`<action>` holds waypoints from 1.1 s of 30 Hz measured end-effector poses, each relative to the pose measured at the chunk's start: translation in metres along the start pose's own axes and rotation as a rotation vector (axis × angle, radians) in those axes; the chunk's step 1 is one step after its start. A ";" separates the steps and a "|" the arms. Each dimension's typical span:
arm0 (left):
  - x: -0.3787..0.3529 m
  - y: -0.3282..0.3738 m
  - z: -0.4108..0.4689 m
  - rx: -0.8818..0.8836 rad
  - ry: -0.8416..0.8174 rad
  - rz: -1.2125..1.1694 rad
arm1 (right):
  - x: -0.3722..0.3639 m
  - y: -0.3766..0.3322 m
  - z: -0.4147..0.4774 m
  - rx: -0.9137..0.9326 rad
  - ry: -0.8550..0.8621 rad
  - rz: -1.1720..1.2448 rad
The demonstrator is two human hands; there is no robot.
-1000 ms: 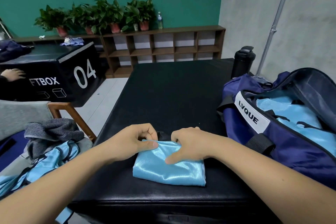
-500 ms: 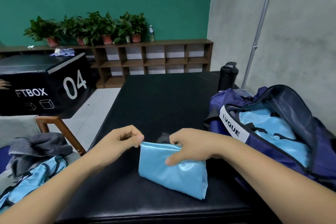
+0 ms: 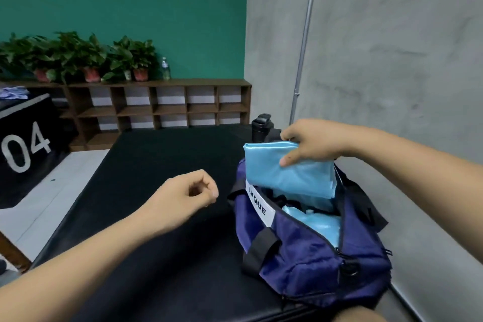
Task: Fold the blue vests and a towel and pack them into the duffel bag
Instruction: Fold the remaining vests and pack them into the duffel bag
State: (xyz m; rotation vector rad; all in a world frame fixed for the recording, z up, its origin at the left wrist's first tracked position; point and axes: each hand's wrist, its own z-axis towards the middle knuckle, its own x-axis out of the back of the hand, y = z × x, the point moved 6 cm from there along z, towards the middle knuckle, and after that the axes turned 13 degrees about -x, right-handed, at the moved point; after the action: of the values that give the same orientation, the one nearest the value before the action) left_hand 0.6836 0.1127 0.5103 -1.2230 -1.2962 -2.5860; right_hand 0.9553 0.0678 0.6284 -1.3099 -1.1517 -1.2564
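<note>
My right hand (image 3: 312,142) grips a folded light-blue satin vest (image 3: 285,171) by its top edge and holds it over the open mouth of the navy duffel bag (image 3: 308,253), its lower edge dipping inside. More light-blue fabric (image 3: 317,222) lies inside the bag. My left hand (image 3: 187,195) hovers over the black table (image 3: 162,217) left of the bag, fingers loosely curled and holding nothing.
A black bottle (image 3: 261,127) stands just behind the bag. The grey wall is close on the right. A black box marked 04 (image 3: 23,146) stands at the left, with a wooden shelf (image 3: 156,104) and potted plants beyond.
My right hand lifted the folded vest off the table and carried it right, over the bag opening. My left hand let go of the vest and stayed over the table.
</note>
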 end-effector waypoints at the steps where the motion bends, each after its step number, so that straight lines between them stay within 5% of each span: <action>1: -0.006 0.008 0.015 -0.016 0.022 0.024 | 0.001 0.010 0.005 -0.018 0.029 -0.044; 8: -0.058 0.028 0.121 -0.045 0.065 0.210 | 0.000 0.054 0.031 -0.069 0.179 0.004; 14: -0.107 0.003 0.174 0.001 -0.178 0.538 | -0.017 0.075 0.041 -0.052 0.126 0.089; 22: -0.078 -0.014 0.198 0.095 0.024 0.339 | -0.049 0.070 0.049 0.089 -0.051 0.225; 28: -0.057 -0.015 0.198 0.178 0.171 0.065 | -0.088 0.057 0.085 0.117 0.136 -0.269; 33: -0.061 0.001 0.196 0.069 0.121 0.319 | -0.084 0.065 0.091 0.174 0.497 -0.485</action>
State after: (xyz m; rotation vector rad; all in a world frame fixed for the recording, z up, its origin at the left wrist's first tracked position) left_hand 0.8516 0.2256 0.5418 -1.1353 -1.0601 -2.3308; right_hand 1.0270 0.1504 0.5415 -0.5472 -1.2088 -1.6674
